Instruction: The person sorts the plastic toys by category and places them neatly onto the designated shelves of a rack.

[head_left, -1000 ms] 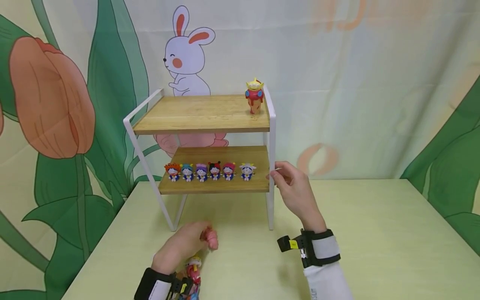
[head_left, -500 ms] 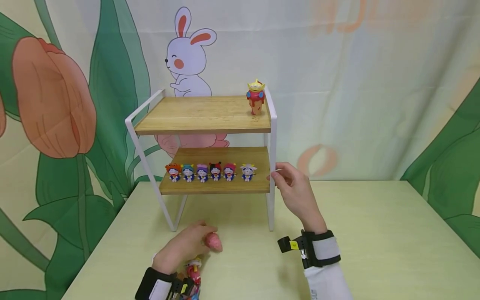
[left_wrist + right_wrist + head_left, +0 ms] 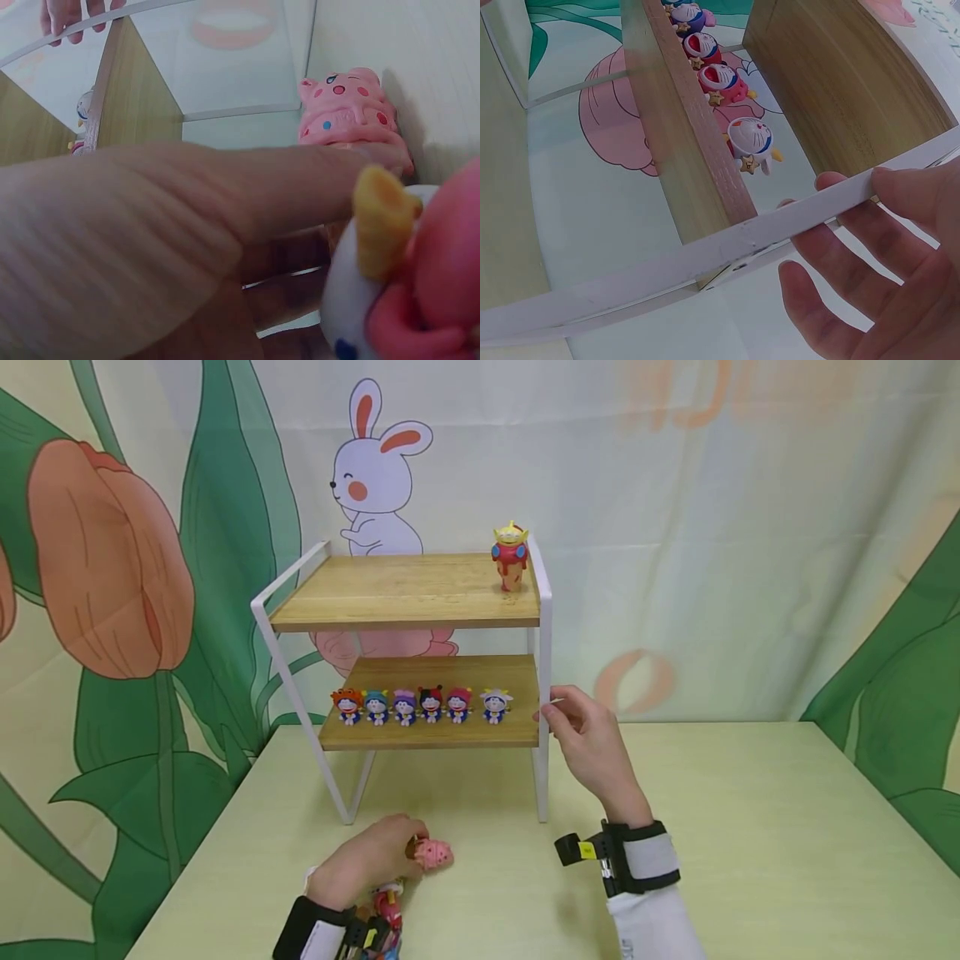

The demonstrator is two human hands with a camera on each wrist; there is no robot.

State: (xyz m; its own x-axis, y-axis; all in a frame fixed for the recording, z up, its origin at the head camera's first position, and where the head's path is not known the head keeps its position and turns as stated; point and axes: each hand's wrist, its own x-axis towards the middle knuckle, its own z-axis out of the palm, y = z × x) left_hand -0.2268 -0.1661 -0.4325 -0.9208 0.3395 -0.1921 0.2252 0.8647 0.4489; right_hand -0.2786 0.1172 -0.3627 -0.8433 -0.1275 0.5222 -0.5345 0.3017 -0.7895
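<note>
My left hand [image 3: 369, 858] holds a pink ice-cream-cone figurine [image 3: 433, 854] just above or on the table, in front of the shelf; I cannot tell if it touches. In the left wrist view the pink top [image 3: 346, 112] shows a winking face, and the fingers cover most of the cone below. My right hand [image 3: 592, 745] grips the white right-hand post [image 3: 544, 693] of the two-tier wooden shelf [image 3: 397, 597], thumb on one side and fingers on the other. Small toy figures, such as a white-hatted one [image 3: 494, 706], stand in a row on the lower tier.
A yellow-and-red cone figurine [image 3: 510, 560] stands at the upper tier's right end. Beside my left wrist lie several colourful toys [image 3: 387, 906], partly hidden; a white and pink one [image 3: 427, 285] looms close in the left wrist view. A printed curtain [image 3: 720, 568] hangs behind the table [image 3: 750, 827].
The pink figurine has turned in my left hand, so its face now shows, and it has shifted slightly right and down. My right hand has stayed on the post.
</note>
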